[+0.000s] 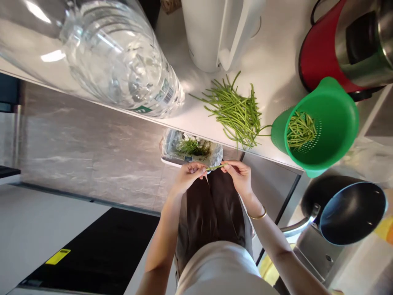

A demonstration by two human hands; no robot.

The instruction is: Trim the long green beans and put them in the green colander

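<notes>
Viewing from the head camera, I see the left hand and right hand each pinching one end of a green stem, stretched between them. Just beyond the hands is a bin holding greenery; farther ahead, a stem heap on the counter; to their right, a colander.

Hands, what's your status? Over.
Left hand, right hand: pinching one green stem. Stem pile on counter; short pieces in green colander. Nothing visibly blocking the hands.

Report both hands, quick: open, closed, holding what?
Left hand: closed, pinching a green stem at the fingertips.
Right hand: closed, pinching the same stem.
</notes>
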